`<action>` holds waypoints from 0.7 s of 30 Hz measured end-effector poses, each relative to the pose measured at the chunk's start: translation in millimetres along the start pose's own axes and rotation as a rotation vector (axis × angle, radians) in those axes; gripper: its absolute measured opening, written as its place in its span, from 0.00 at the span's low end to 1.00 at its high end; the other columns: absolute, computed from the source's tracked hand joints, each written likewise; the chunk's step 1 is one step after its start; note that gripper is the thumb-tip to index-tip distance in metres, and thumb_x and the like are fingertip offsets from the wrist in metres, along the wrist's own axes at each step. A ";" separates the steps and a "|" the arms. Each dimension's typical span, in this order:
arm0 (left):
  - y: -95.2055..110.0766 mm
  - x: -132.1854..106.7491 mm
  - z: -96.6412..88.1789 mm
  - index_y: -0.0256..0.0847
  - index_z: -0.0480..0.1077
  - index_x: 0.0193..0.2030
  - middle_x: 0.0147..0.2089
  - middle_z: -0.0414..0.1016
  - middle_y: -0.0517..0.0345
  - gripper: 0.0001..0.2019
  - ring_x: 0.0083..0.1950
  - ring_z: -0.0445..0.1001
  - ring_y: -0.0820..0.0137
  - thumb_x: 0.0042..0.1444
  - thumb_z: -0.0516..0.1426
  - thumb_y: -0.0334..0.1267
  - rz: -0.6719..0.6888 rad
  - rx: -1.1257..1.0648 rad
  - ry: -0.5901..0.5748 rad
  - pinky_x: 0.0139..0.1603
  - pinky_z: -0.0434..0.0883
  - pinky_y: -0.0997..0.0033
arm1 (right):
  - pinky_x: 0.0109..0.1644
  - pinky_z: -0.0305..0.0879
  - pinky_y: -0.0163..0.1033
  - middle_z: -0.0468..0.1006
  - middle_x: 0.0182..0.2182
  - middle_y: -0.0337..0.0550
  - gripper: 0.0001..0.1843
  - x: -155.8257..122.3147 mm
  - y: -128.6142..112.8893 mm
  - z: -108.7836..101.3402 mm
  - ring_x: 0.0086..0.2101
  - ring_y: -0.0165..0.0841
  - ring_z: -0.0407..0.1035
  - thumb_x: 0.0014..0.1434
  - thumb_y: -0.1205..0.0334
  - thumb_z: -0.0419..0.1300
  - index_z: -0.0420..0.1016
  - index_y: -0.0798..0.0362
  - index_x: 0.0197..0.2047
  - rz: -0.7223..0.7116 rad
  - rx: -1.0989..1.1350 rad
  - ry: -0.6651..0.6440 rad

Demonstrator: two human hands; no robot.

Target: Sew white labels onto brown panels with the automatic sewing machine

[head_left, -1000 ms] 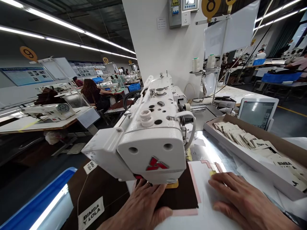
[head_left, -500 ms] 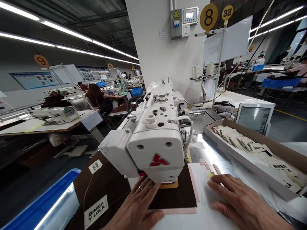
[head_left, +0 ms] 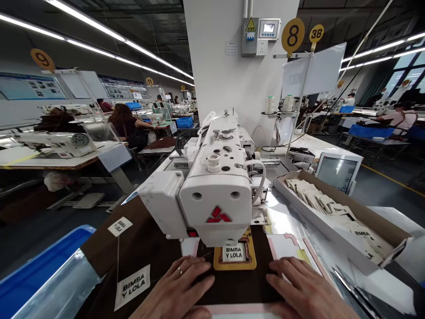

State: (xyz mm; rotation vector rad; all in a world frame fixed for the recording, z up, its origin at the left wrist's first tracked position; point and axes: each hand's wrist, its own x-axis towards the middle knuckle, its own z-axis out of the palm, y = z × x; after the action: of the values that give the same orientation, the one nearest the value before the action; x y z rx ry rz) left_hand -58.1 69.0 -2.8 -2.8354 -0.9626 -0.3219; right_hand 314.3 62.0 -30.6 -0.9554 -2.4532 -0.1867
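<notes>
Dark brown fabric (head_left: 239,288) lies under the head of a white sewing machine (head_left: 215,204). A yellow clamp frame (head_left: 235,266) sits on it, with a white "BIMBA Y LOLA" label (head_left: 233,253) showing through its opening. To the left of the frame, my left hand (head_left: 181,285) rests on the fabric with fingers stretched out. My right hand (head_left: 299,285) lies on the right side of the fabric, fingers extended near its pink-bordered edge. Two labels, a small one (head_left: 120,226) and a larger one (head_left: 133,285), are on the fabric at the left, joined by a thread.
A cardboard box (head_left: 318,235) of labels stands at the right, before a screen (head_left: 338,172). Metal tweezers or scissors (head_left: 355,290) lie at lower right. A blue bin (head_left: 49,266) is at lower left. Other people sit at machines in the background.
The yellow frame and its label have come out toward me from under the machine head. My right hand has moved left onto the fabric; my left hand has drawn back left from the machine head.
</notes>
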 end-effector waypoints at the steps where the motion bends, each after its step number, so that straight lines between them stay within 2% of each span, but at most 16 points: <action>1: -0.1 2.0 0.9 0.53 0.76 0.65 0.65 0.78 0.60 0.23 0.62 0.78 0.59 0.65 0.69 0.48 -0.012 -0.008 -0.012 0.66 0.75 0.65 | 0.42 0.79 0.43 0.85 0.47 0.44 0.15 0.8 -0.4 3.5 0.41 0.41 0.80 0.75 0.48 0.59 0.77 0.48 0.54 -0.007 -0.005 0.014; 4: -1.0 6.9 1.6 0.58 0.78 0.61 0.62 0.79 0.63 0.18 0.60 0.78 0.60 0.65 0.69 0.47 -0.053 -0.067 0.003 0.62 0.75 0.66 | 0.42 0.77 0.43 0.84 0.46 0.43 0.15 3.8 -2.4 11.4 0.40 0.41 0.79 0.70 0.49 0.66 0.77 0.48 0.54 0.014 0.008 -0.008; 7: -0.5 15.0 0.8 0.57 0.79 0.57 0.60 0.79 0.65 0.12 0.58 0.77 0.61 0.68 0.66 0.45 -0.103 -0.160 -0.006 0.62 0.72 0.66 | 0.42 0.74 0.42 0.82 0.45 0.41 0.10 7.6 -4.6 16.9 0.40 0.39 0.76 0.68 0.58 0.67 0.77 0.47 0.52 0.063 0.033 -0.065; 9: 1.1 22.3 2.4 0.53 0.78 0.52 0.56 0.79 0.64 0.07 0.56 0.77 0.63 0.71 0.63 0.38 -0.125 -0.240 -0.049 0.63 0.70 0.64 | 0.42 0.71 0.42 0.80 0.43 0.40 0.03 11.2 -5.4 21.7 0.39 0.38 0.75 0.70 0.64 0.63 0.76 0.47 0.47 0.074 0.029 -0.098; 12: 3.4 30.0 8.2 0.47 0.75 0.44 0.47 0.78 0.60 0.09 0.51 0.75 0.63 0.71 0.56 0.29 -0.133 -0.346 -0.057 0.61 0.68 0.60 | 0.39 0.64 0.43 0.77 0.36 0.39 0.13 19.0 -7.4 28.1 0.34 0.36 0.70 0.76 0.68 0.51 0.72 0.48 0.40 0.030 0.004 0.003; 14: 4.9 30.3 9.0 0.46 0.72 0.41 0.44 0.77 0.59 0.09 0.49 0.74 0.62 0.70 0.54 0.28 -0.124 -0.405 -0.031 0.60 0.68 0.59 | 0.36 0.61 0.42 0.75 0.32 0.38 0.17 24.6 -11.4 27.3 0.31 0.35 0.68 0.77 0.69 0.47 0.70 0.49 0.38 -0.033 0.005 0.077; 17: 10.3 23.8 -3.8 0.47 0.71 0.43 0.43 0.78 0.60 0.09 0.49 0.74 0.63 0.69 0.55 0.27 -0.085 -0.455 -0.049 0.59 0.69 0.62 | 0.35 0.60 0.40 0.75 0.30 0.35 0.15 29.6 -23.2 16.7 0.29 0.32 0.68 0.76 0.71 0.49 0.67 0.49 0.36 -0.141 0.011 0.077; 21: 27.3 4.1 -38.7 0.48 0.72 0.42 0.45 0.80 0.61 0.09 0.51 0.77 0.64 0.70 0.56 0.28 -0.043 -0.420 -0.190 0.58 0.72 0.64 | 0.34 0.63 0.40 0.76 0.30 0.36 0.18 24.2 -44.9 4.8 0.28 0.31 0.69 0.78 0.70 0.46 0.67 0.49 0.35 -0.189 0.049 -0.019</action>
State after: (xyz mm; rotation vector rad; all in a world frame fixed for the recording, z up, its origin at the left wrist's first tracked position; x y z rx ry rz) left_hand -44.3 42.4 34.2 -3.2781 -1.1073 -0.2932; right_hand 267.3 44.4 -20.5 -0.7074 -2.5526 -0.1818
